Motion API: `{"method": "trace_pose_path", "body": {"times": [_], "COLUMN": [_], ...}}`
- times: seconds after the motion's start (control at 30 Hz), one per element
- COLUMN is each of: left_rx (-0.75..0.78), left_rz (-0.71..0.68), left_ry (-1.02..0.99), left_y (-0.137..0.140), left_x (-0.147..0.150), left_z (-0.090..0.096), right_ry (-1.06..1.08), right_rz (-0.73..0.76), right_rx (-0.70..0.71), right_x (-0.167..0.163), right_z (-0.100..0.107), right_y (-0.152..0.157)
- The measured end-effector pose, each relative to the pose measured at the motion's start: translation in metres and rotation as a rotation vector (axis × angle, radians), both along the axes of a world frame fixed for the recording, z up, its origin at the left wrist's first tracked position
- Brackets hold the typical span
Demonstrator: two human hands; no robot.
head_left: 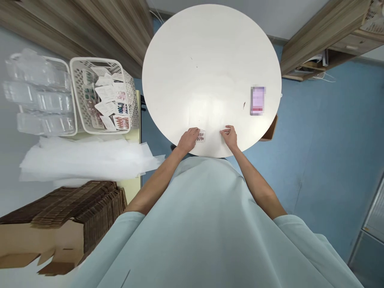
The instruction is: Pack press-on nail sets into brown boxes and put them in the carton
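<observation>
A small clear pack of press-on nails lies near the front edge of the round white table. Several dark reddish nails show in rows inside it. My left hand holds the pack by its left side, fingers curled over its upper left corner and hiding that part. To the right, apart from the pack, my right hand is just above the tabletop. Its thumb and fingers are drawn together in a pinch; anything between them is too small to make out.
A phone-like blurred object lies on the table's right. At left stand a white basket of nail packs, clear plastic boxes, white sheets and folded cardboard boxes. A wooden cabinet is at upper right.
</observation>
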State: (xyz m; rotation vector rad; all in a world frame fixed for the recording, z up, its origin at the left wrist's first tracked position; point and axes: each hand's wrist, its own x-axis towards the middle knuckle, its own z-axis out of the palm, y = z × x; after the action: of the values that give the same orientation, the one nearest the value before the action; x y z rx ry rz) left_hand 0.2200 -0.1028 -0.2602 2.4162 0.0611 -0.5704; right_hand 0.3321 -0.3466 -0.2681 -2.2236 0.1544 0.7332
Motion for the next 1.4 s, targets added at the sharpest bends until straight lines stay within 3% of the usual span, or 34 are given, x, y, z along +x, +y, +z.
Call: {"method": "trace_pose_path", "body": {"times": [0.37,0.67,0.9,1.0,1.2,1.4], "left_rx": [0.010,0.022,-0.017,-0.077,-0.228,-0.194], "left_rz": [0.022,0.086,0.092,0.211,0.768,0.799], "left_ry": [0.040,0.025,0.017,-0.002,0.101,0.183], "left_y": [-0.001,-0.016,-0.017,-0.016,-0.014,-0.013], "left_x": [-0.001,-0.004,-0.010,-0.017,-0.030,-0.025], "left_z": [-0.001,-0.003,-0.009,-0.011,-0.005,-0.001], "right_ry": [0.114,0.063,-0.048,-0.054,-0.011,0.021], "right_rz": [0.222,0.190,0.368,0.460,0.600,0.725], "right_rx": [-0.213,-0.200,-0.132,-0.116,-0.155,-0.188], "right_x": [-0.029,-0.025,-0.035,-0.042,-0.050,-0.056], "right_z": [0.004,0.027,0.053,0.056,0.042,0.024], "right_y": [0.002,-0.008,0.025,0.048,0.090,0.113]}}
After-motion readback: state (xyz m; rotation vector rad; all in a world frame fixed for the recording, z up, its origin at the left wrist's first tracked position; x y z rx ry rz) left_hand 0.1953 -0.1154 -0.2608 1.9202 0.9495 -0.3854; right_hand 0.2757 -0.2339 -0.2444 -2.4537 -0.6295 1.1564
